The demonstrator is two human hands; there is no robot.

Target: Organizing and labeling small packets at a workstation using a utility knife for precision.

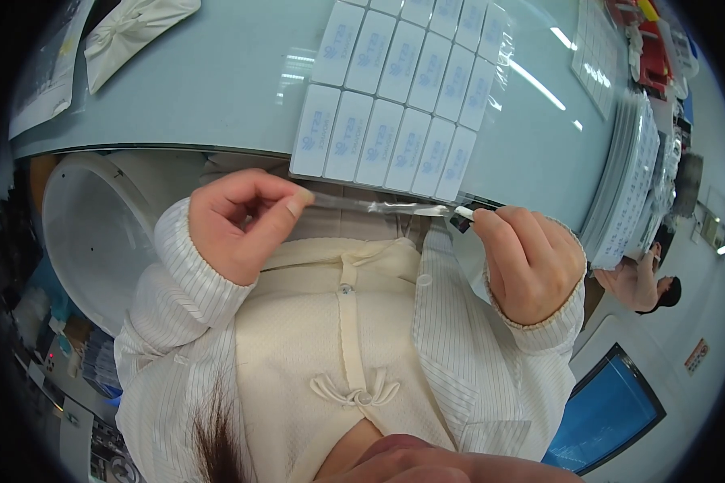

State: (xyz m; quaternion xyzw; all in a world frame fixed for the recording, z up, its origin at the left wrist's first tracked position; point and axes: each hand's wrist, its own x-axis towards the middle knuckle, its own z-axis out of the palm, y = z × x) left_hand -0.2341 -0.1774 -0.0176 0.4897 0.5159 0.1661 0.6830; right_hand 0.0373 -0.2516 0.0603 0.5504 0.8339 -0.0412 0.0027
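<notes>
My left hand point(238, 225) pinches one end of a narrow clear plastic strip point(379, 207) between thumb and forefinger. Stretched nearly level, the strip runs just off the table's front edge toward my right hand point(532, 262). The fingers of that hand are closed on a small white piece point(464, 212), with something dark beside it that I cannot make out. Whether the strip is joined to this piece is unclear. Just beyond the strip lies a block of white rectangular boxes point(385, 133) in rows, with clear film point(491, 88) along its right side.
A glass-topped table point(193, 97) bears a crumpled white bag point(133, 36) at far left. Stacked white sheets or panels point(624, 185) line the right side. A large white bin point(97, 241) stands at left below the table edge. Another person point(644, 282) sits at far right.
</notes>
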